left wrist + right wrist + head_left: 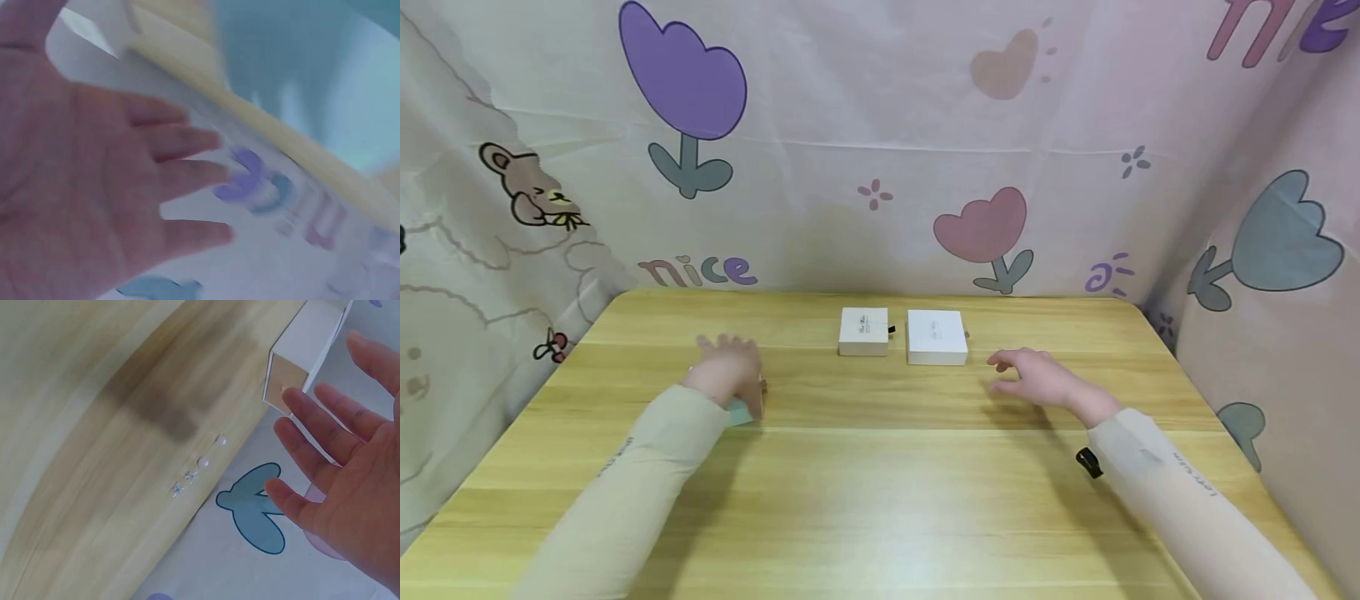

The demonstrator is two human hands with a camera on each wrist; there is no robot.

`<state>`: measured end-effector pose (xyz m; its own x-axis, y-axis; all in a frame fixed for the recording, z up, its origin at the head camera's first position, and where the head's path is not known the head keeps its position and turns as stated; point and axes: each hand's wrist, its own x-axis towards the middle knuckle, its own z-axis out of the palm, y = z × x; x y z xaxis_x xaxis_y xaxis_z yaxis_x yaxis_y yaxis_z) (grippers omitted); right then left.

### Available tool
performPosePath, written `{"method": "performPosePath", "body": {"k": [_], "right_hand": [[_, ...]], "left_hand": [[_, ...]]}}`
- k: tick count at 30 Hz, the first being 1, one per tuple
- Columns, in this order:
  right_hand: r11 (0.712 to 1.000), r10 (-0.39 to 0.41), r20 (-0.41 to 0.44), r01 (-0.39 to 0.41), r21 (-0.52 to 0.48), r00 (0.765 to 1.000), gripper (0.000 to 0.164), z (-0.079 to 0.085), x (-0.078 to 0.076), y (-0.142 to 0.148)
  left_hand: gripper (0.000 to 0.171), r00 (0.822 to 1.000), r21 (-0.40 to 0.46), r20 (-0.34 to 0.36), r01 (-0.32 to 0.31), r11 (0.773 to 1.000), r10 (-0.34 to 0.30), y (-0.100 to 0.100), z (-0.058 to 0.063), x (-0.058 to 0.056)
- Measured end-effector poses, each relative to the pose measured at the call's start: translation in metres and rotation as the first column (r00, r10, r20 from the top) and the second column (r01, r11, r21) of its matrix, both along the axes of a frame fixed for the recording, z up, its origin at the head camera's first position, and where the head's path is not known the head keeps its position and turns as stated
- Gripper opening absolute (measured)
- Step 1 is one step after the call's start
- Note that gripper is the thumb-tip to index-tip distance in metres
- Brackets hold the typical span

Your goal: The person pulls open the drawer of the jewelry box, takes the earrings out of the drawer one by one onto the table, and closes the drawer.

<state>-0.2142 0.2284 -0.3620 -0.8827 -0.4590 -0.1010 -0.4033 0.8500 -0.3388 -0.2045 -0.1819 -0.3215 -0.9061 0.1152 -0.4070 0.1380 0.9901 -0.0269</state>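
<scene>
My left hand [727, 372] is over a pale teal box [740, 413] on the left side of the table, hiding most of it. Its fingers are spread and straight in the left wrist view, with the teal box [300, 69] close by and blurred. To the right, my right hand [1037, 377] hovers above the wood with relaxed fingers and holds nothing. Nearest it is a white drawer box [936, 337] with a small tan tab. In the right wrist view, small earrings [199, 467], some pearl-like and some star-shaped, lie in a row on the table.
Left of the white drawer box stands a second small white box [863, 332] with a black tab. A printed cloth [820, 208] hangs behind the wooden table [880, 500] and along both sides. A small black object [1088, 462] shows beside the right sleeve.
</scene>
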Motion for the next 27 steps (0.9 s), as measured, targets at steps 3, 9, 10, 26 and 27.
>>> {"method": "performPosePath", "body": {"k": [3,9,10,26,27], "right_hand": [[1.0,0.004,-0.006,-0.004,-0.006,1.0,0.045,-0.001,0.0,-0.001],[1.0,0.023,-0.003,-0.023,-0.019,1.0,0.043,0.0,0.001,-0.005],[1.0,0.02,0.0,-0.02,-0.023,1.0,0.043,-0.001,0.001,-0.005],[0.999,0.026,-0.025,-0.027,-0.027,0.999,0.043,-0.005,0.002,-0.004],[0.999,0.031,-0.03,-0.032,-0.025,0.999,0.042,-0.006,0.002,-0.004]], "left_hand": [[0.065,0.998,-0.051,0.056,-0.013,0.999,0.016,-0.016,-0.001,0.003],[0.068,1.0,-0.039,0.022,0.009,0.999,-0.009,-0.028,-0.006,0.004],[0.076,1.0,-0.031,0.012,0.013,0.999,-0.012,-0.028,-0.006,0.004],[0.093,0.982,0.256,-0.074,0.185,0.949,-0.171,0.027,-0.027,0.003],[0.093,0.981,0.257,-0.083,0.191,0.948,-0.175,0.03,-0.029,0.003]]}}
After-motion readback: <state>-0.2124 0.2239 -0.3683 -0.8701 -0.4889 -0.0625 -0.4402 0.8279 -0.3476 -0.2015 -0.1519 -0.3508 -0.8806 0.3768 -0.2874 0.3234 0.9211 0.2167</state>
